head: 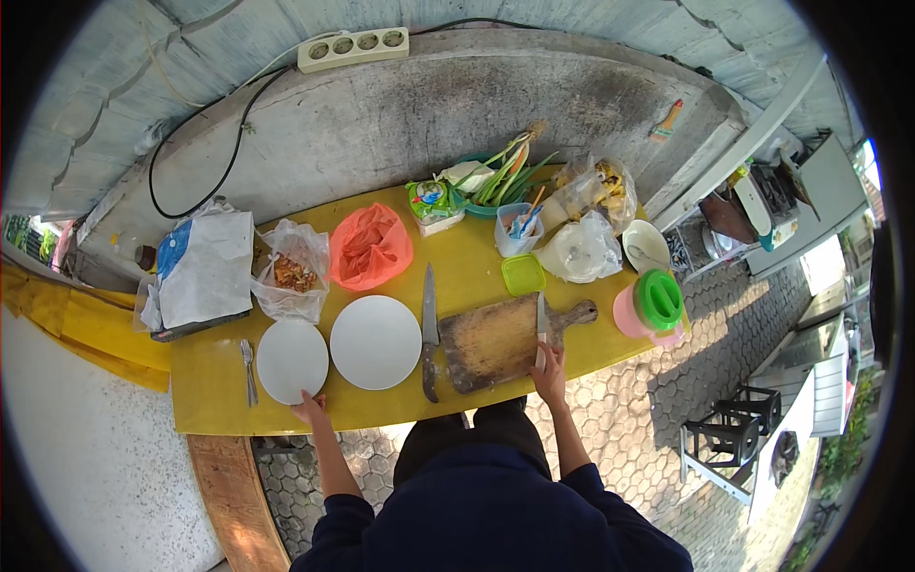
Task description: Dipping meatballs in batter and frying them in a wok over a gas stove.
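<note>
My left hand [310, 409] grips the near rim of a white plate [292, 356] on the yellow table. A second, larger white plate [376, 343] lies just right of it. Left of both, a fork and spoon [249, 373] rest together. My right hand [549, 377] holds the pale handle of a small kitchen knife [541, 311], its blade pointing away over the right part of a worn wooden cutting board [486, 347]. Between plate and board lies a large knife with a dark handle [429, 314].
Along the back are a red plastic bag [372, 247], a clear bag of reddish-brown food [292, 275], spring onions [509, 179] and a white plastic bag [582, 250]. A green lid [523, 274] lies behind the board. A pink jug with green lid [636, 311] stands right.
</note>
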A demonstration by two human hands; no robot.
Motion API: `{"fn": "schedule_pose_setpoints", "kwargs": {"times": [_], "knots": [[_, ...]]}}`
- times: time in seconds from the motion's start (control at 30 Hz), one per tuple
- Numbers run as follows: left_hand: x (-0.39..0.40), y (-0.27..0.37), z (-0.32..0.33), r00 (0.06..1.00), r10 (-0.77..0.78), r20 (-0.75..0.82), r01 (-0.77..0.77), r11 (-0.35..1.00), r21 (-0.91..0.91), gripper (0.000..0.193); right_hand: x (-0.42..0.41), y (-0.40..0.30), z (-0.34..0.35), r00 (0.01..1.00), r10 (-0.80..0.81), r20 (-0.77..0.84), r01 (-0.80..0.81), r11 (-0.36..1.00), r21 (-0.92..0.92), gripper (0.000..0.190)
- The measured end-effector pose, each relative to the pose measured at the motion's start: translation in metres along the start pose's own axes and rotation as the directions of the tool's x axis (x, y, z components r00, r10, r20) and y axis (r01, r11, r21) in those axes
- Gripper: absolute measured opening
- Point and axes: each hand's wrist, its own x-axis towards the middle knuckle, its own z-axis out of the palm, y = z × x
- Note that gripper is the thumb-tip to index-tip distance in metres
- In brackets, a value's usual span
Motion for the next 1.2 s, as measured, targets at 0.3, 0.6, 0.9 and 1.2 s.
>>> {"fn": "schedule_pose_setpoints", "kwargs": {"times": [0.3,0.6,0.9,1.2], "knots": [[0.006,-0.013,-0.012,0.998,0.031,0.046,-0.030,0.999,-0.026,0.036,0.002,0.021,-0.018,0.985,0.057,-0.161,-0.038,0.992,0.119,0.031],[-0.028,-0.008,-0.019,1.000,0.024,-0.016,-0.025,0.997,-0.069,0.029,0.005,0.064,-0.005,0.903,0.429,-0.038,-0.330,0.746,0.578,0.043],[-0.089,-0.028,-0.004,0.988,-0.028,0.151,0.062,0.971,-0.231,0.031,0.027,0.052,-0.038,0.798,0.509,0.324,-0.594,0.571,0.567,0.049],[-0.223,-0.013,0.049,0.753,0.205,0.625,-0.264,0.965,0.001,0.032,0.030,0.064,-0.048,0.790,0.479,0.383,-0.609,0.544,0.577,0.052]]}}
